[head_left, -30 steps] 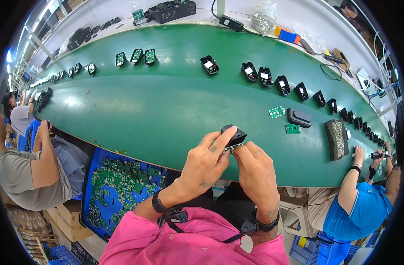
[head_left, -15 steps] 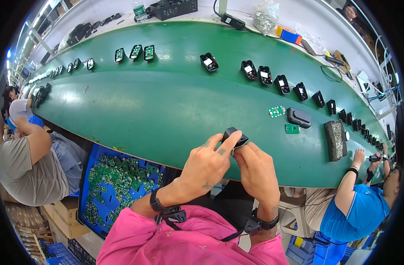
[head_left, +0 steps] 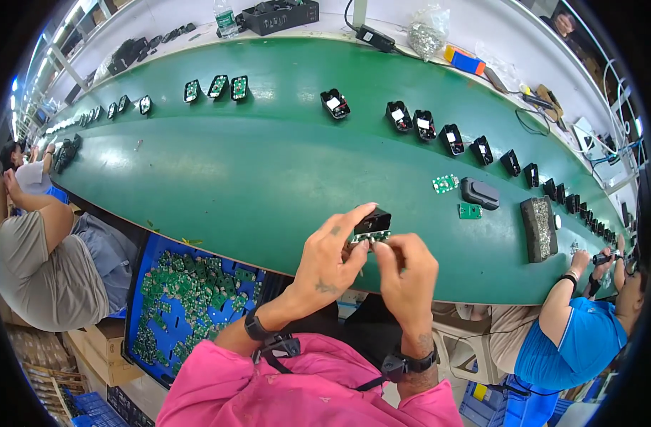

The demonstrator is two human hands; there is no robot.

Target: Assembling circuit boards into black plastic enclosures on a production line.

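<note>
Just above the near edge of the green bench, my left hand (head_left: pixel 325 260) grips a black plastic housing (head_left: pixel 375 218) by its side, thumb below and fingers around it. The housing is tilted with its open side toward me. A green circuit board (head_left: pixel 372 236) with white parts sits at its near opening. Against that board my right hand (head_left: pixel 409 274) is closed, thumb and forefinger pinched at its right end. My fingers partly cover where board and housing meet.
Right of my hands lie a loose round-dotted board (head_left: pixel 446 183), a smaller green board (head_left: pixel 470 211), a dark grey case (head_left: pixel 480 192) and a dark block (head_left: pixel 539 229). Black housings (head_left: pixel 398 116) line the conveyor. A blue bin (head_left: pixel 172 313) holds boards. Co-workers sit left and right.
The housing has turned from its closed back to its open side, showing the board. My left fingers have shifted to its side, and my right hand has dropped slightly to the board's edge.
</note>
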